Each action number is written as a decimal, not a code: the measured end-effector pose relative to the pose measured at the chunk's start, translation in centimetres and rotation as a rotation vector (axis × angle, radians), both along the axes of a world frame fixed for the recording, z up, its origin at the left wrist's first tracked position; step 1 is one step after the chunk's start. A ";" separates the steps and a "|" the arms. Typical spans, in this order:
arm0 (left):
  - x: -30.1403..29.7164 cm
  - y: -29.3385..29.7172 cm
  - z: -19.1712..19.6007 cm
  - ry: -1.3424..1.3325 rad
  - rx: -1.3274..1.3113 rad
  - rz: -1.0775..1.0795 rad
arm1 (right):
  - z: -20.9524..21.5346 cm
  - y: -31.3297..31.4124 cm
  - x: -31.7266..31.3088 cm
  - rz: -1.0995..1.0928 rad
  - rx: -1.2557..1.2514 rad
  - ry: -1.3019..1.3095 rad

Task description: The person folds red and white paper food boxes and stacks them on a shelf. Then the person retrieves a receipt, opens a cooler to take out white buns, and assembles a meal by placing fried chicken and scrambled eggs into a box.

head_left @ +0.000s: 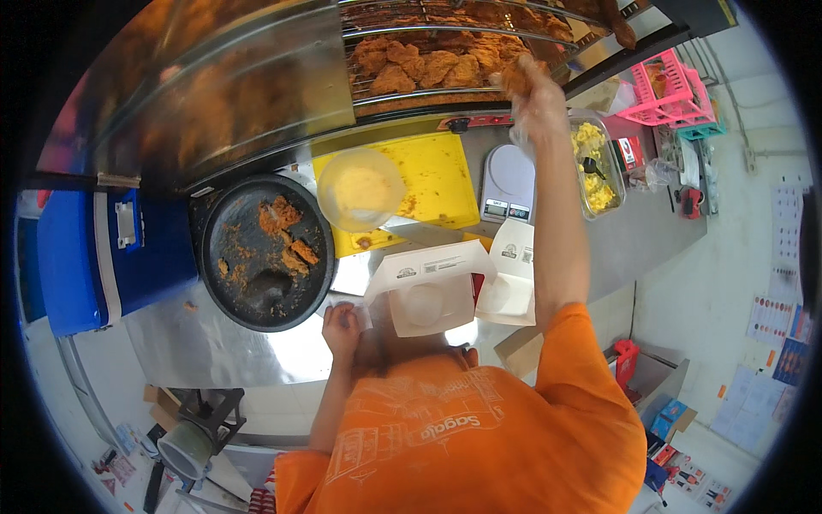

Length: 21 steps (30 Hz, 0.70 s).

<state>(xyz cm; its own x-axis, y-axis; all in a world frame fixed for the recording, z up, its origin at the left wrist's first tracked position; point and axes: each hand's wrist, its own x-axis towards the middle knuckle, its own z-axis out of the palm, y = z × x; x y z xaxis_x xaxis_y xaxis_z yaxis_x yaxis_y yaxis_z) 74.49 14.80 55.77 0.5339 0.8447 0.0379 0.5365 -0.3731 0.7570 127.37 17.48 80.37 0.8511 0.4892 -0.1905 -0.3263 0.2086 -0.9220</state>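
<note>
The right hand (541,107) covers much of the browned piece (515,79) in its fingers, so its full shape is hidden. The right forearm (561,223) hides the right side of the white scale (512,176) and part of the second carton (507,291). At near left, the left hand (342,330) is curled against something white, too small to identify. Far left, the cabinet's panel (248,77) blurs what lies behind it; the upper edge cuts off the far racks (428,17). Whether the translucent bowl (361,190) holds anything is unclear. Print on the wall papers (753,403), right, is too small to read.
</note>
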 end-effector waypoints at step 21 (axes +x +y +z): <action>2.7 -0.1 0.4 0.196 0.331 0.002 | -1.2 4.7 -1.1 0.362 -0.246 -0.389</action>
<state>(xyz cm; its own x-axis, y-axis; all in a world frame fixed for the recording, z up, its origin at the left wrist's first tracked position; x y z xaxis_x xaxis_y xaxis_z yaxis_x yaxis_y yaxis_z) 77.16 14.68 56.14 0.5564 0.8048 0.2067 0.6599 -0.5791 0.4787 126.28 22.14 79.17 0.6684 0.7426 -0.0425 0.0349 -0.0884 -0.9955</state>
